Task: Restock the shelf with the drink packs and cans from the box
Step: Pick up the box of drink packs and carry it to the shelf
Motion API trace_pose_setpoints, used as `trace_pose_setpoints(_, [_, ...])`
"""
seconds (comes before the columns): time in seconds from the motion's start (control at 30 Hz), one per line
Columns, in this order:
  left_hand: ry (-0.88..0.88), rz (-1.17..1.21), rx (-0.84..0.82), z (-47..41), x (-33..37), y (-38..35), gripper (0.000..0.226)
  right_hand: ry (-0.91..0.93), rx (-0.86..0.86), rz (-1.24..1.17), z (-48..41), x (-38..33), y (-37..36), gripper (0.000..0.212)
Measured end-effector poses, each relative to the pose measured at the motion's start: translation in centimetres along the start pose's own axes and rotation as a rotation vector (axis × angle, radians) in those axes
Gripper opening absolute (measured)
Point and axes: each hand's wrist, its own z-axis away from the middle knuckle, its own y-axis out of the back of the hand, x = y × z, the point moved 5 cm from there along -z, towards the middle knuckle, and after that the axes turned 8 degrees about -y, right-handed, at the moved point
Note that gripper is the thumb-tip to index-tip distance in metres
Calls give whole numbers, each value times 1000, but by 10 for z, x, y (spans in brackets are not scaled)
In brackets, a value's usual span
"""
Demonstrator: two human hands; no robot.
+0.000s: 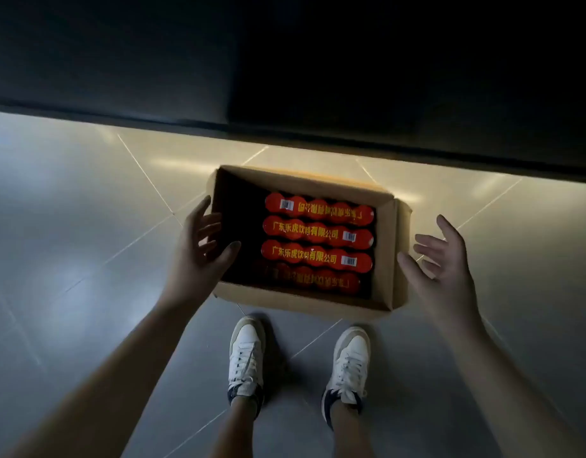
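The cardboard box [305, 302] of red drink packs [318, 233] sat mid-frame on the tiled floor [87, 226], left hand [199, 252] and right hand [440, 259] spread empty beside it, seemingly about to grasp its sides.

The box [385, 246] is plain brown cardboard, matt. The drink packs [318, 238] inside wear glossy red plastic wrap with yellow print. The floor [87, 226] is smooth grey tile, shiny with reflections. The shoes [247, 353] look like white leather with laces.
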Motion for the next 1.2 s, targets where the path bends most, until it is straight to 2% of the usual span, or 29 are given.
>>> trace_pose_setpoints(0.27, [111,-247,85,-20,-140,-11,88,-148,73,66,-66,102,-60,81])
trace_pose_setpoints(0.37, [181,-240,98,-23,-179,-5,94,-180,71,82,-78,128,-77,77])
trace_pose_setpoints(0.57, [190,-355,30,-25,-200,-6,96,-233,15,74,-90,153,-89,81])
trace_pose_setpoints(0.7, [294,-260,59,-25,-211,-4,95,-247,-33,58,-100,160,-96,84])
trace_pose_setpoints(0.77, [335,-299,47,-26,-214,-5,89,-246,-32,79,-104,164,-96,82])
trace_pose_setpoints(0.9, [376,-231,46,-27,-217,-5,90,-235,11,146,-105,169,-94,72])
trace_pose_setpoints(1.07, [347,-267,13,-34,-203,-6,83,-237,100,169,-106,168,-90,65])
trace_pose_setpoints(1.2, [345,-318,-36,-38,-191,-2,72,-206,47,237,-115,158,-76,65])
